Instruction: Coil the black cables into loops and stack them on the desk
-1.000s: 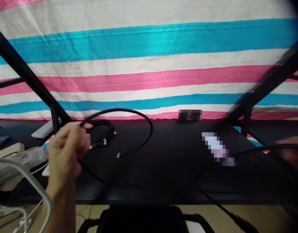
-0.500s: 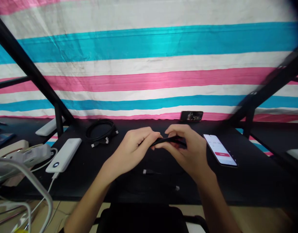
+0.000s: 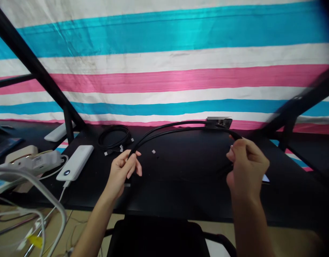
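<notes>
A black cable point(image 3: 177, 126) arches in two strands between my hands, above the black table point(image 3: 180, 192). My left hand point(image 3: 124, 167) pinches the strands at the left end, its other fingers loosely curled. Closed around the right end is my right hand point(image 3: 246, 160), with the knuckles hiding part of the cable. A second black cable point(image 3: 114, 137) lies coiled on the table beyond my left hand, its light plug ends towards me. Between the hands, further back, sits a small white piece point(image 3: 153, 151), too small to name.
A white power bank point(image 3: 75, 162) with a white cord lies at the left, beside a white power strip point(image 3: 43, 162). A propped phone point(image 3: 225, 123) stands at the back. Another phone point(image 3: 265, 178) is mostly behind my right hand. Black frame bars point(image 3: 46, 78) slant up at both sides.
My hands have moved far apart, left hand leftward and right hand rightward. The bunched cable is now spread into a wide arch. The view has tilted slightly down.
</notes>
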The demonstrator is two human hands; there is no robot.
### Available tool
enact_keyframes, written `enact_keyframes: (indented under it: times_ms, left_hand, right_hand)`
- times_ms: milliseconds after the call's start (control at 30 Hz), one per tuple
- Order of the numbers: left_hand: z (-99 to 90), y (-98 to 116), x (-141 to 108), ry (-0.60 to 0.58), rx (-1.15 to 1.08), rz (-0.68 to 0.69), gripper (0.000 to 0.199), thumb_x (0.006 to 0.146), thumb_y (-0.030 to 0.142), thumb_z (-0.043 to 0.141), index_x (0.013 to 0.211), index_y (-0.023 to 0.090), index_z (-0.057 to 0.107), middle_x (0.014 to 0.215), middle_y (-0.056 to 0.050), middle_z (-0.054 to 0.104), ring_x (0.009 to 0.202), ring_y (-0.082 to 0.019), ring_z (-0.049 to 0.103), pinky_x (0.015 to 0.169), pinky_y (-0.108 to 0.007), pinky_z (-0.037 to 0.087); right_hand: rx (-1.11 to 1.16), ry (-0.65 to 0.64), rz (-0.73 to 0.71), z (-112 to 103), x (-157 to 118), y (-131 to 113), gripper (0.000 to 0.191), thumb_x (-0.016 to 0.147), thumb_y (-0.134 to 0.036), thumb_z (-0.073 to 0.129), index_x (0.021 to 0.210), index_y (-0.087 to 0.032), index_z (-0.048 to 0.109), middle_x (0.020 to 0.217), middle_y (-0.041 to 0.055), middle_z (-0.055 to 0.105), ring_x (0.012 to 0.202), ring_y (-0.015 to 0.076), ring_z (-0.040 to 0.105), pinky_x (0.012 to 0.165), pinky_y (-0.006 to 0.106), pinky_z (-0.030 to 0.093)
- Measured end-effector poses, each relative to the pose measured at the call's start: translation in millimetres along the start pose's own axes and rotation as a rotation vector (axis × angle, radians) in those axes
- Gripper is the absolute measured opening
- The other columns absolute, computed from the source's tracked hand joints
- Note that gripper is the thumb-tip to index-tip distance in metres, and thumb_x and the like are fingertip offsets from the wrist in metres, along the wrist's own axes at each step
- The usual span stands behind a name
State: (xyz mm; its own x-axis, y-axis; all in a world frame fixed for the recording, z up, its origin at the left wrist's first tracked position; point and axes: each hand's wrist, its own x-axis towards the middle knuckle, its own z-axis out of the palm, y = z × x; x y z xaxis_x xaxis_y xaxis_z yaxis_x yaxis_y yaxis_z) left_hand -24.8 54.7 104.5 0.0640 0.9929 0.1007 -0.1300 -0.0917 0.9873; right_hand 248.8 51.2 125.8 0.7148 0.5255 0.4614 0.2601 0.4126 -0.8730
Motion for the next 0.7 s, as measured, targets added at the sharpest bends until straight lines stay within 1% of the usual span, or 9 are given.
enact_keyframes:
  times_ms: [67, 133, 200, 267, 400, 467, 533, 600, 700]
  left_hand:
    - [0.1, 0, -3, 0.018, -0.09, -0.008, 0.025, 0.088, 0.041, 0.058, 0.087, 0.017, 0.06, 0.038, 0.011, 0.032, 0.036, -0.007, 0.046, 0.044, -0.016, 0.034]
    - [2.9, 1, -5, 0.022, -0.165, -0.022, 0.024, 0.089, 0.041, 0.055, 0.089, 0.018, 0.057, 0.04, 0.013, 0.029, 0.028, -0.004, 0.037, 0.036, -0.015, 0.027]
    - [6.3, 4, -7, 0.006, -0.222, -0.017, 0.022, 0.091, 0.04, 0.053, 0.088, 0.018, 0.056, 0.042, 0.013, 0.027, 0.025, -0.003, 0.03, 0.03, -0.013, 0.022]
    - [9.0, 7, -8, -0.046, -0.246, -0.017, 0.024, 0.092, 0.041, 0.051, 0.086, 0.018, 0.055, 0.042, 0.013, 0.027, 0.025, -0.003, 0.028, 0.028, -0.013, 0.021]
    - [13.4, 15, -12, -0.189, -0.184, -0.077, 0.028, 0.092, 0.044, 0.048, 0.082, 0.018, 0.055, 0.041, 0.013, 0.026, 0.026, -0.002, 0.026, 0.029, -0.011, 0.023]
    - [16.6, 18, -13, -0.245, -0.147, -0.121, 0.029, 0.091, 0.045, 0.05, 0.081, 0.018, 0.055, 0.042, 0.012, 0.028, 0.027, -0.002, 0.025, 0.028, -0.011, 0.023]
    - [20.7, 20, -11, -0.293, -0.126, -0.155, 0.03, 0.089, 0.046, 0.052, 0.078, 0.019, 0.054, 0.042, 0.012, 0.027, 0.027, -0.002, 0.022, 0.028, -0.012, 0.018]
    - [24.7, 20, -7, -0.308, -0.121, -0.162, 0.031, 0.089, 0.047, 0.053, 0.076, 0.019, 0.053, 0.042, 0.013, 0.024, 0.027, -0.001, 0.02, 0.028, -0.012, 0.013]
    - [30.3, 20, 1, -0.263, -0.126, -0.14, 0.03, 0.087, 0.048, 0.054, 0.077, 0.02, 0.053, 0.042, 0.013, 0.022, 0.027, -0.001, 0.016, 0.029, -0.013, 0.011]
  right_hand:
    - [0.065, -0.099, 0.108, -3, -4, 7, 0.015, 0.077, -0.034, 0.068, 0.072, -0.02, 0.067, 0.055, -0.0053, 0.039, 0.048, 0.0077, 0.032, 0.045, 0.023, 0.026]
    - [0.044, -0.275, 0.161, -4, -9, 6, 0.019, 0.08, -0.039, 0.066, 0.077, -0.02, 0.067, 0.055, -0.0059, 0.035, 0.047, 0.0076, 0.029, 0.044, 0.023, 0.021]
    - [-0.089, -0.426, 0.139, -6, -13, 1, 0.021, 0.081, -0.041, 0.065, 0.079, -0.021, 0.067, 0.056, -0.0055, 0.035, 0.05, 0.0086, 0.031, 0.046, 0.024, 0.023]
    - [-0.23, -0.518, 0.062, -6, -16, -5, 0.018, 0.08, -0.039, 0.066, 0.079, -0.021, 0.065, 0.058, -0.005, 0.037, 0.053, 0.0096, 0.035, 0.049, 0.025, 0.029]
    - [-0.296, -0.647, 0.025, -5, -19, -9, 0.017, 0.08, -0.036, 0.065, 0.088, -0.022, 0.062, 0.06, -0.0051, 0.042, 0.055, 0.0101, 0.038, 0.051, 0.024, 0.034]
    - [-0.259, -0.711, 0.071, -2, -23, -7, 0.021, 0.08, -0.035, 0.066, 0.094, -0.021, 0.059, 0.062, -0.0054, 0.042, 0.055, 0.01, 0.04, 0.051, 0.024, 0.034]
    - [-0.187, -0.78, 0.14, 1, -30, -6, 0.024, 0.08, -0.035, 0.066, 0.097, -0.02, 0.056, 0.06, -0.0068, 0.039, 0.053, 0.0093, 0.037, 0.049, 0.023, 0.032]
    - [-0.133, -0.799, 0.184, 5, -36, -4, 0.025, 0.081, -0.036, 0.066, 0.096, -0.02, 0.054, 0.058, -0.0084, 0.034, 0.051, 0.0087, 0.032, 0.048, 0.023, 0.028]
    - [-0.102, -0.745, 0.201, 12, -43, -3, 0.026, 0.079, -0.036, 0.068, 0.092, -0.02, 0.052, 0.058, -0.0091, 0.031, 0.051, 0.0086, 0.03, 0.049, 0.024, 0.027]
